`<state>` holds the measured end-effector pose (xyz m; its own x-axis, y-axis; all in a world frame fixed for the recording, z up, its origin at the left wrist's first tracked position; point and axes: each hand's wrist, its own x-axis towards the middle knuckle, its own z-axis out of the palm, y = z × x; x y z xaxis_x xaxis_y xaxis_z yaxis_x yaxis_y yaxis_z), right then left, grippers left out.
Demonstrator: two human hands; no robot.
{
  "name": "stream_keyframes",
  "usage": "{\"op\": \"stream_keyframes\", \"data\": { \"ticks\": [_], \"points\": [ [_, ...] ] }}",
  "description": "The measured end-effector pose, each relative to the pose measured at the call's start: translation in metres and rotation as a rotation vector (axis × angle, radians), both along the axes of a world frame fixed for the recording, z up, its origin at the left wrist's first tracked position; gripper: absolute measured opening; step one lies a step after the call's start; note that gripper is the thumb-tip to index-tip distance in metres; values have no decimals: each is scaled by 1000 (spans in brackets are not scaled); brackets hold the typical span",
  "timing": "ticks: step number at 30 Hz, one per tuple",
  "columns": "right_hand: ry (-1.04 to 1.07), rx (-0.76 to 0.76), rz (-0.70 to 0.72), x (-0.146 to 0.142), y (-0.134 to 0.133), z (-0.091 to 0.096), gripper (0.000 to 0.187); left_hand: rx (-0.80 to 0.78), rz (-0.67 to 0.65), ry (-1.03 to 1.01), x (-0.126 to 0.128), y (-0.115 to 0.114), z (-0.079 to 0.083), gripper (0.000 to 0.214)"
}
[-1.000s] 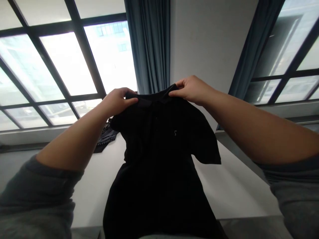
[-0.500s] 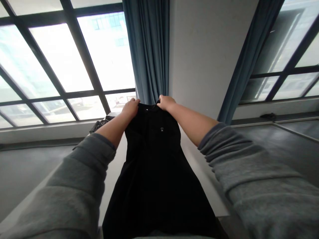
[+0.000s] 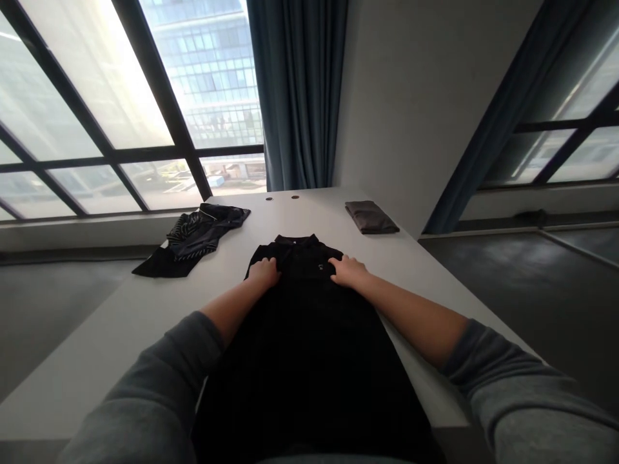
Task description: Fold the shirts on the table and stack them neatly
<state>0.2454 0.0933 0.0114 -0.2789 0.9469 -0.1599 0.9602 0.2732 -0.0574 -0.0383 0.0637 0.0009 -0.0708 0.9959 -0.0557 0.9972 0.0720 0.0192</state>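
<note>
The fingers of my left hand [image 3: 264, 273] and right hand [image 3: 349, 272] are curled against the black shirt [image 3: 309, 348]; I can't tell whether they pinch cloth. It lies at six o'clock in my view, collar toward twelve, on the white counter [image 3: 120, 354]. From its middle, I see dark clothes [image 3: 207, 225] at ten o'clock and folded cloth [image 3: 371, 218] at one.

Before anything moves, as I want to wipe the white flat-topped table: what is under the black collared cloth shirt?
The table shows along both sides of the shirt and past its collar, so it probably continues underneath; anything else beneath is covered and cannot be seen.
</note>
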Motion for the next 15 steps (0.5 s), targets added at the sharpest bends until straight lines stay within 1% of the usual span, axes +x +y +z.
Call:
{"op": "stream_keyframes", "data": {
  "ticks": [3,6,9,11,13,15],
  "points": [
    [82,-41,56,13,13,4,64,63,17,-29,-24,9,9,34],
    [118,-30,69,24,36,15,53,112,70,-51,-57,19,26,30],
    [107,-10,14,43,63,32,40,160,190,-60,-104,25,40,30],
    [81,18,-49,60,79,44,37,178,272,-48,-139,24,46,27],
    [52,61,-109,74,90,52,36,158,315,-32,-168,20,47,22],
    [29,106,-145,79,94,54,35,144,309,-27,-185,14,45,21]
  ]
}}
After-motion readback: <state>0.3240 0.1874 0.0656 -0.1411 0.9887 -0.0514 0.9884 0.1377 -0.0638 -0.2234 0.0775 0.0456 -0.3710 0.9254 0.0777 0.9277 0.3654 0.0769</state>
